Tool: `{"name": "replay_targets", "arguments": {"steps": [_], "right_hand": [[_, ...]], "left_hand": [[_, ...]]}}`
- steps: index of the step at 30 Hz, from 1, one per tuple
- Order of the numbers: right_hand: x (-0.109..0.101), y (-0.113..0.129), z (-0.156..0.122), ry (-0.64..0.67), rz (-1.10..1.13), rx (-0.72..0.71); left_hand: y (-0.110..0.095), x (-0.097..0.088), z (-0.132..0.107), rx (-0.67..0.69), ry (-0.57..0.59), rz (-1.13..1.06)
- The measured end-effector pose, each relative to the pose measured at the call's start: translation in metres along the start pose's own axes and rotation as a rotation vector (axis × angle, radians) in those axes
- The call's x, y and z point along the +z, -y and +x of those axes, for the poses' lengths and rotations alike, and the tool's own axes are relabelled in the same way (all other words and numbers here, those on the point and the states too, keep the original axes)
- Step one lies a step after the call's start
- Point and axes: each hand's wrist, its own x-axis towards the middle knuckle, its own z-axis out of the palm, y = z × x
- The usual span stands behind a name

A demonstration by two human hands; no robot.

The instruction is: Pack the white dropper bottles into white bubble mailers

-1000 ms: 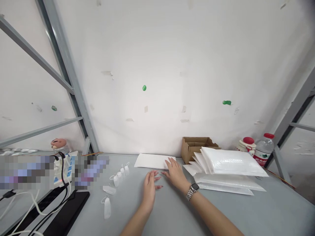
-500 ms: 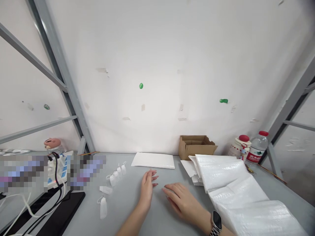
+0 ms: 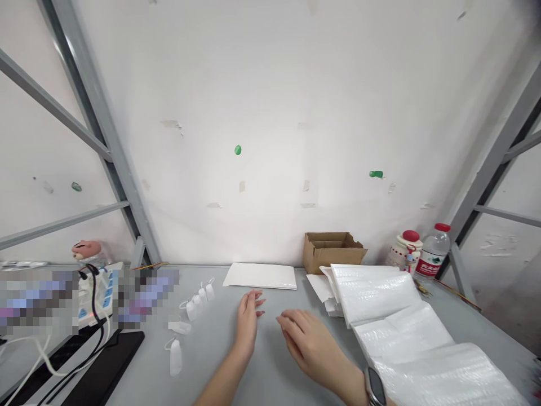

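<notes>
My left hand [image 3: 248, 321] rests on its edge on the grey table, fingers stretched out and holding nothing. To its right, my right hand [image 3: 307, 341] is palm down over the table with fingers apart and slightly bent; nothing shows in it, and its wrist wears a watch [image 3: 374, 385]. A gap of bare table separates the two hands. Beyond my left fingertips lies a flat white packet or stack of sheets [image 3: 260, 276]. Left of that hand, several small white translucent bottle-shaped pieces with loops, one of them a nearer piece [image 3: 175, 358], lie in a slanting row.
White bubble-lined mailers [image 3: 397, 324] spread over the right side. Behind them stand an open cardboard box [image 3: 333, 256], a red-capped water bottle [image 3: 433, 251] and a cream jar [image 3: 403, 250]. A power strip [image 3: 97, 296] with cables and a black slab [image 3: 103, 369] lie left.
The whole view has shifted slightly, moving most things a little left in the picture. Both hands keep nearly the same pose, apart and with nothing in them.
</notes>
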Motion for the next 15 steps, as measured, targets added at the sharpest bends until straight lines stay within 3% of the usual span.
{"name": "replay_targets", "arguments": {"steps": [3, 5, 8, 12, 15], "right_hand": [[0.029, -0.019, 0.026, 0.184, -0.173, 0.157], [0.048, -0.032, 0.043, 0.278, -0.236, 0.173], [0.064, -0.042, 0.061, 0.304, -0.24, 0.149], [0.061, -0.036, 0.064, 0.286, -0.225, 0.125], [0.038, -0.019, 0.057, 0.258, -0.202, 0.101]], "left_hand": [[-0.002, -0.003, 0.005, 0.036, -0.068, -0.007], [-0.004, -0.006, 0.008, 0.05, -0.106, -0.009], [-0.007, -0.009, 0.01, 0.056, -0.131, -0.015], [-0.009, -0.008, 0.007, 0.063, -0.122, -0.021], [-0.011, -0.007, 0.004, 0.061, -0.098, -0.017]]}}
